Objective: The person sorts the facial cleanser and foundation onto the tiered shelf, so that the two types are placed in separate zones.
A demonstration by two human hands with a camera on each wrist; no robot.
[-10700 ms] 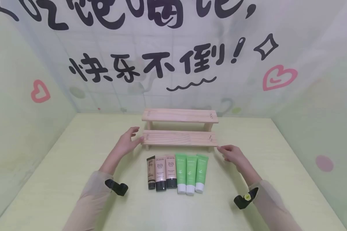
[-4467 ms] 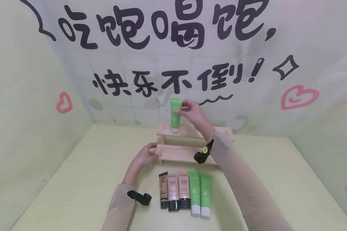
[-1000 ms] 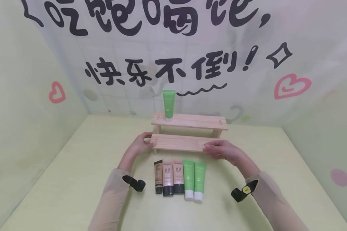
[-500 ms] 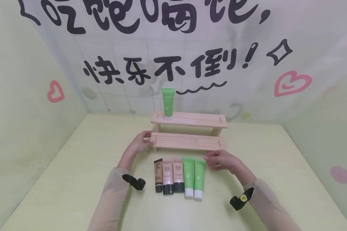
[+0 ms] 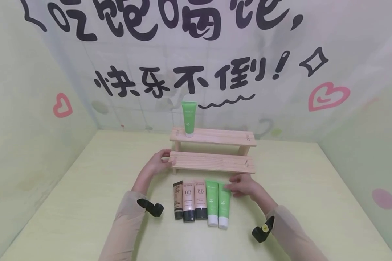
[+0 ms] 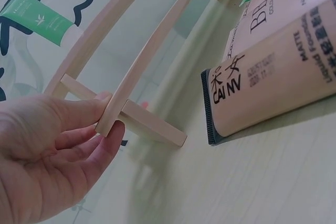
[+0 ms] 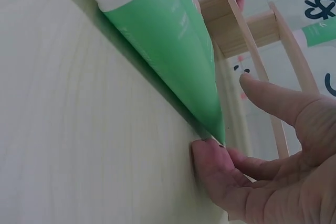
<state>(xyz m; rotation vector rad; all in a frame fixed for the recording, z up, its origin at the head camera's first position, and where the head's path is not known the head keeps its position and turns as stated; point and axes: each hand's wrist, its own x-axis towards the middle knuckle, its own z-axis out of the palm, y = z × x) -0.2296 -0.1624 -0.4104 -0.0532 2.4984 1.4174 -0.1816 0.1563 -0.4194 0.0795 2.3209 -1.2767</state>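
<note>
The pale green surface [image 5: 85, 203] sits inside walls printed with black characters and pink hearts. The left hand [image 5: 155, 165] pinches the end of the two-tier pale wooden shelf [image 5: 212, 161]. The right hand [image 5: 245, 185] has its grip part-open, fingertips [image 7: 207, 156] touching the crimped end of the rightmost green plastic tube with white cap [image 5: 224, 204], which lies flat in a row.

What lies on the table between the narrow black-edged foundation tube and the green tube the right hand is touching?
In the head view, two BB cream tubes and another green tube lie side by side between them.
</note>
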